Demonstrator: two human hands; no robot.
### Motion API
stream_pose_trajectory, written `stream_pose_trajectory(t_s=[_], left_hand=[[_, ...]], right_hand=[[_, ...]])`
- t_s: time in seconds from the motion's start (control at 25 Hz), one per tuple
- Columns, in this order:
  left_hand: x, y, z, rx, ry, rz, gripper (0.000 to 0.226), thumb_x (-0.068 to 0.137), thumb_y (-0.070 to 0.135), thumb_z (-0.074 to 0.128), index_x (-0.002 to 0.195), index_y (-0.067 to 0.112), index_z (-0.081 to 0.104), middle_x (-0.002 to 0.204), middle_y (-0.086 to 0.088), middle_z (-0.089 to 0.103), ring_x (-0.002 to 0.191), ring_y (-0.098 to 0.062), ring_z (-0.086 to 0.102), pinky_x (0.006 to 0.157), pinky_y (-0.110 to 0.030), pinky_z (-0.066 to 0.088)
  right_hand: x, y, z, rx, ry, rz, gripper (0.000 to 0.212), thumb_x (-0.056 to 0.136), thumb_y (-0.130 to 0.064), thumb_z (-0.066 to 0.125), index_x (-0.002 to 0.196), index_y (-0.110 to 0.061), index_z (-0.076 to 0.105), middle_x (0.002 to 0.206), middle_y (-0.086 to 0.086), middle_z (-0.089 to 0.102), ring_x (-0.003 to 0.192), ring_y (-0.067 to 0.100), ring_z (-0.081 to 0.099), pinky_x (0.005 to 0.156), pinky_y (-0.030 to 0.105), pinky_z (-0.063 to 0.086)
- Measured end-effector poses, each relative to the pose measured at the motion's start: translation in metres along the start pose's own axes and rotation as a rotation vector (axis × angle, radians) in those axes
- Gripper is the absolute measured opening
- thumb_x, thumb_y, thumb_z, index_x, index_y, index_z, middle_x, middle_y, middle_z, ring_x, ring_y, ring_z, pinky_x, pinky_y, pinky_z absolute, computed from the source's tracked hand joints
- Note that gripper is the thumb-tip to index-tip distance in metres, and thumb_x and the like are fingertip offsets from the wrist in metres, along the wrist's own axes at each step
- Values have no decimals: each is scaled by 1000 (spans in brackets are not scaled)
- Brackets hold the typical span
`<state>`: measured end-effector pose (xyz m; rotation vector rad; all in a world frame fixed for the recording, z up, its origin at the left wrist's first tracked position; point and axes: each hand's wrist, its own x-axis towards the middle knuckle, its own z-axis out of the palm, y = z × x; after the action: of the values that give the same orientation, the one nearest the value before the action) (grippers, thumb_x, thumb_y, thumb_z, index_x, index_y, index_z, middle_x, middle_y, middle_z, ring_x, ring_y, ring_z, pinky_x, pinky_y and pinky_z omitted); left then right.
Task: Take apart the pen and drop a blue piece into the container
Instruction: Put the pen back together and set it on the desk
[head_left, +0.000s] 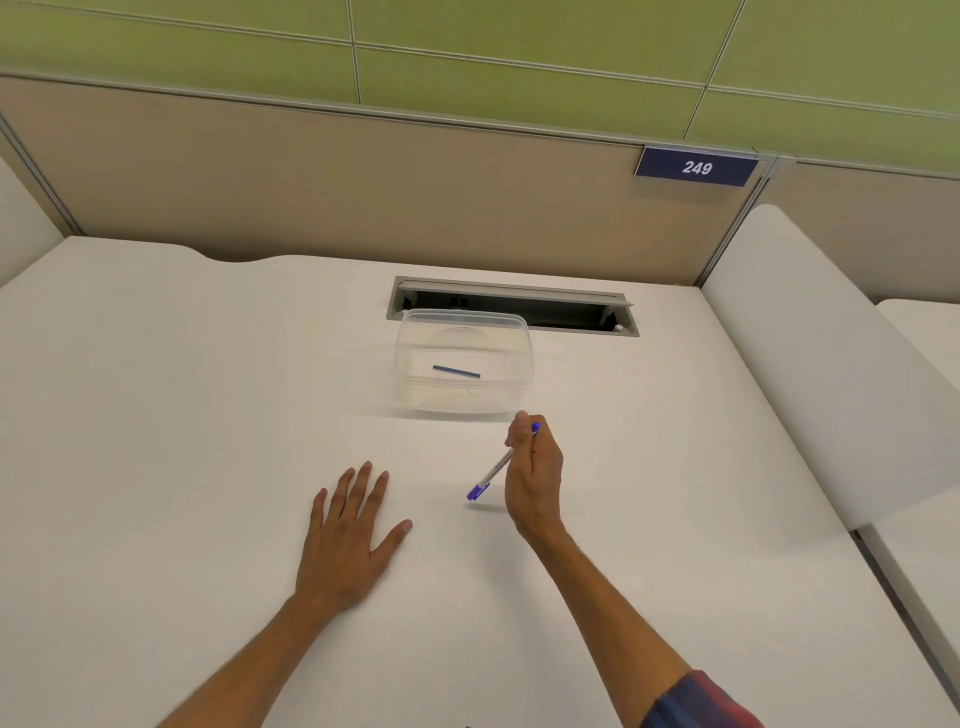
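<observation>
Right hand (535, 467) holds the pen (493, 470), just in front of the container (519, 332).
Its fingers curl around the pen, which tilts over the desk (156, 415) — a thin blue piece (456, 371) lies inside the clear container — and the left hand (345, 540) rests flat, fingers spread.

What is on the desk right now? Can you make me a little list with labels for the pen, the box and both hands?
pen: white barrel with blue cap and blue end, tilted, cap end lowest, near the desk
right hand: fingers curled round the pen's upper part
left hand: flat on the desk, fingers spread, holding nothing
container: clear plastic box, no lid, beyond the right hand
inside the container: one thin blue stick lying on the bottom
desk: white, with a grey cable slot behind the container
sign: blue plate reading 249
</observation>
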<state>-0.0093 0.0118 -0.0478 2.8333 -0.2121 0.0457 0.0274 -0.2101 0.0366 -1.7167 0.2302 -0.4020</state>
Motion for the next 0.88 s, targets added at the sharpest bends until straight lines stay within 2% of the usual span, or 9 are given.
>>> stream_pose_trajectory(t_s=[0.08, 0.24, 0.32, 0.4, 0.48, 0.56, 0.68, 0.8, 0.88], left_hand=[[0, 0, 0, -3, 2, 0, 82, 86, 74, 8, 151, 26, 24, 161, 3, 16, 149, -17, 11, 119, -43, 6], [-1, 0, 0, 5, -5, -5, 81, 86, 73, 9, 152, 28, 21, 162, 4, 13, 149, -15, 8, 120, -42, 5], [-1, 0, 0, 6, -5, -4, 82, 85, 74, 7, 152, 27, 21, 162, 4, 13, 149, -15, 8, 120, -42, 4], [-1, 0, -1, 6, -1, -1, 83, 85, 74, 6, 151, 27, 22, 162, 4, 14, 149, -15, 8, 120, -42, 5], [-1, 0, -1, -2, 3, -3, 83, 85, 74, 6, 151, 27, 23, 162, 3, 15, 149, -15, 10, 120, -43, 6], [-1, 0, 0, -1, 2, -3, 82, 85, 74, 7, 151, 27, 23, 162, 3, 15, 149, -15, 10, 120, -43, 6], [0, 0, 0, 4, 0, -3, 82, 86, 73, 8, 152, 27, 22, 162, 4, 15, 149, -16, 10, 120, -43, 7], [0, 0, 0, 10, 3, -1, 82, 86, 74, 7, 151, 27, 23, 162, 3, 16, 149, -16, 11, 120, -43, 8], [0, 0, 0, 8, 3, -2, 82, 86, 73, 7, 151, 26, 24, 161, 3, 17, 149, -17, 12, 120, -44, 8]], right_hand=[[0, -2, 4, 12, -7, 10, 46, 103, -39, 36, 74, -5, 45, 67, -7, 46, 59, 1, 40, 59, 13, 36], [2, -6, 8, -62, 27, -30, 42, 102, -44, 34, 70, -22, 52, 62, -11, 51, 57, 5, 43, 56, 16, 34], [2, -6, 7, -56, 34, -4, 42, 102, -42, 43, 68, -24, 60, 51, -14, 49, 50, 6, 40, 51, 16, 31], [0, -3, 5, -53, 29, 32, 38, 99, -42, 54, 68, -23, 66, 51, -7, 54, 48, 8, 40, 50, 17, 31], [-4, 2, 2, -94, 11, 76, 26, 93, -40, 65, 76, -23, 73, 60, -5, 66, 56, 12, 55, 56, 15, 40], [-10, 8, -2, -151, -4, 106, 10, 89, -31, 71, 83, -26, 77, 69, -16, 71, 69, 7, 64, 62, 13, 45], [-22, 17, -5, -298, -36, 152, 6, 85, -23, 70, 83, -25, 75, 70, -19, 69, 73, 3, 63, 63, 15, 46], [-32, 22, -5, -564, -110, 202, 12, 86, -32, 64, 89, -26, 74, 78, -12, 73, 72, 8, 65, 68, 28, 51], [-36, 25, -4, -767, -150, 167, 20, 88, -39, 58, 96, -28, 72, 84, -8, 75, 78, 17, 67, 70, 30, 49]])
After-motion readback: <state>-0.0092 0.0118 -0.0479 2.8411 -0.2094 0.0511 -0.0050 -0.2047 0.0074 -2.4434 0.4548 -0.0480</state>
